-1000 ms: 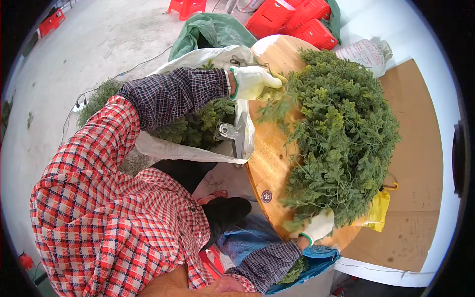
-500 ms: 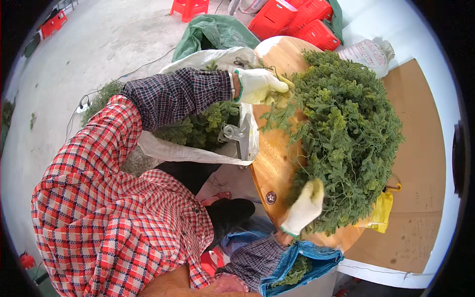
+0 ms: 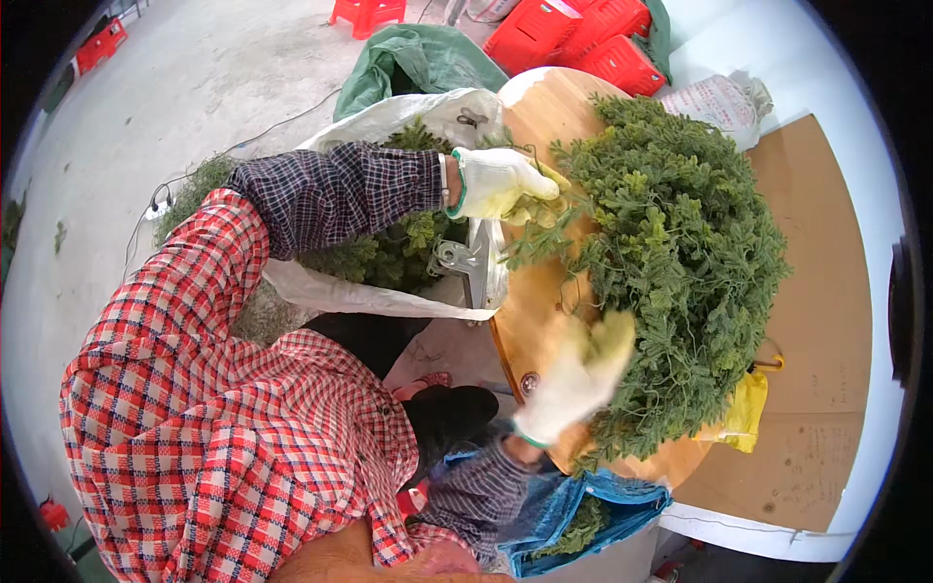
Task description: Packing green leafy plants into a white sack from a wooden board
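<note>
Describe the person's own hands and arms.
The left hand and right hand wear white fabric work gloves with yellowish fingers and green cuff edges; the right one is motion-blurred. Both lower sleeves are dark blue checked cloth. Further up the left side is a red, white and dark checked fabric sleeve.

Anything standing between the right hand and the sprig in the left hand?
Nothing visible blocks it: bare tabletop shows between the blurred right hand and the sprig in the left hand, with the greenery pile alongside.
</note>
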Motion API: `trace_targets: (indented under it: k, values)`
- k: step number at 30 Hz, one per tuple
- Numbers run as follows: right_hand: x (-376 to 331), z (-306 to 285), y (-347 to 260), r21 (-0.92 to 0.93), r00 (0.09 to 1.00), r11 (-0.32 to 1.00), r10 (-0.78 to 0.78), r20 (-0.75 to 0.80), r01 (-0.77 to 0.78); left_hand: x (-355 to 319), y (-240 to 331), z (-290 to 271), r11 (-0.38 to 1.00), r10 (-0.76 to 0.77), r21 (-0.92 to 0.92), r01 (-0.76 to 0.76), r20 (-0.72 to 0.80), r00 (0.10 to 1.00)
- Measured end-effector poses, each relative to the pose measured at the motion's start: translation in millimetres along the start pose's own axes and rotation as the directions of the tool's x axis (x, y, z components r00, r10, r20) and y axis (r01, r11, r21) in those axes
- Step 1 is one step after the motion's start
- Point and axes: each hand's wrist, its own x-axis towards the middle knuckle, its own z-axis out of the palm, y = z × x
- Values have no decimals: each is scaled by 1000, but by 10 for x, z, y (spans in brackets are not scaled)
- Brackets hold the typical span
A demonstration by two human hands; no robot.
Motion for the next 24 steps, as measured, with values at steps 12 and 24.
trace_targets:
  k: [12, 24]
  values:
    - [59, 613, 121, -283, 910, 871, -346, 228, 402, -155, -111, 343, 996, -93, -6, 93, 30, 995]
    - [-148, 539, -64, 47, 940, 998, 32, 340, -51, 138, -501, 688, 898, 209, 430, -88, -243, 947]
